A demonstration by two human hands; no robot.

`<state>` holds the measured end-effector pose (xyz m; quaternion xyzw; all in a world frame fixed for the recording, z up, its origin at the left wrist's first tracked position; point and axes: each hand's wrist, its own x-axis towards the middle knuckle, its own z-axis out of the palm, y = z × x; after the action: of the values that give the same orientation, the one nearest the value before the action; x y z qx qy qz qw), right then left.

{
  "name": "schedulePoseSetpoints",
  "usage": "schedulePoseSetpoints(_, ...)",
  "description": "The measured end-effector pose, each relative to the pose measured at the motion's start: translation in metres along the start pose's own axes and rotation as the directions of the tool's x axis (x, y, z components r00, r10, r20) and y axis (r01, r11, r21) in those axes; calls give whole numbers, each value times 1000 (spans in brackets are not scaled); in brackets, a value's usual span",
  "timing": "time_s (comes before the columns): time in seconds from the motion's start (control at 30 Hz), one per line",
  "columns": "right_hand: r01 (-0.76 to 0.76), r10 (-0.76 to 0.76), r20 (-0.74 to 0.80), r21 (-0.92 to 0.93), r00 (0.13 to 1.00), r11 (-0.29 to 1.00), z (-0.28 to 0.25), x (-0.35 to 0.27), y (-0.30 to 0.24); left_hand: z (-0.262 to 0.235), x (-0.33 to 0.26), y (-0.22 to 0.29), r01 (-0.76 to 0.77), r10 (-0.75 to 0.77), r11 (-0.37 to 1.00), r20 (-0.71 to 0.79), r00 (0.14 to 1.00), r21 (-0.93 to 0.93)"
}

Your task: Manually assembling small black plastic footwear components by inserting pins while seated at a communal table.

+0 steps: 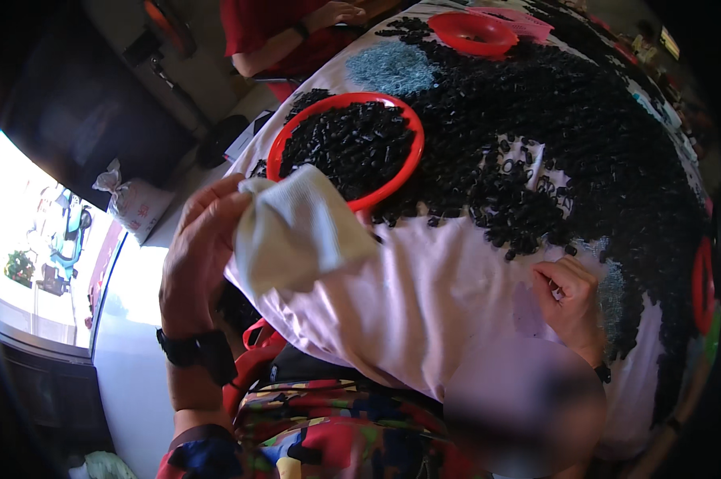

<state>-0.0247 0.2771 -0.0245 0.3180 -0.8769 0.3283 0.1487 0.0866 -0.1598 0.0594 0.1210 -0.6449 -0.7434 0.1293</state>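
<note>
White stretchy cloth, like a small sock or glove (297, 231), is pinched in the left hand (197, 255). The fingers are closed on its top edge and the cloth hangs down over the near side of the bench (424, 303). A black watch band (197, 350) goes round the left wrist. Bright red and patterned clothes (312, 431) show low down, close to the person.

The right hand (568, 299) rests on the pale pink sheet that covers the bench. Its fingers are curled in, closed, and something tiny seems to be pinched in them, but it is too small to tell what. A blurry patch sits just below this hand.

Just behind the white cloth is a round red plastic tray (408, 156) full of little black plastic pieces (344, 144). The cloth covers a bit of the tray's near rim. A very big heap of the same small black pieces (568, 120) spreads over the bench to the right and far back.

Farther away a second red round tray (472, 33) sits on the heap. Another person in a red top (269, 32) is at the far end of the bench, with a hand (336, 12) on it.
</note>
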Motion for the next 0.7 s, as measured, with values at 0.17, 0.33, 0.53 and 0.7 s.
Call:
schedulePoseSetpoints(0.17,46,-45,29,-11,999,999,3,4,1,105,-50,22,534,-29,602,653,757,-593)
schedulePoseSetpoints(0.33,-8,8,-3,10,1000,1000,8,3,0,151,-81,-7,543,91,526,678,729,-655)
schedulePoseSetpoints(0.53,62,-62,-17,-17,998,998,11,-3,18,213,23,-38,807,147,322,868,474,-495)
schedulePoseSetpoints(0.7,51,-50,-53,8,997,999,1,-11,18,293,22,-38,885,155,252,920,361,-390)
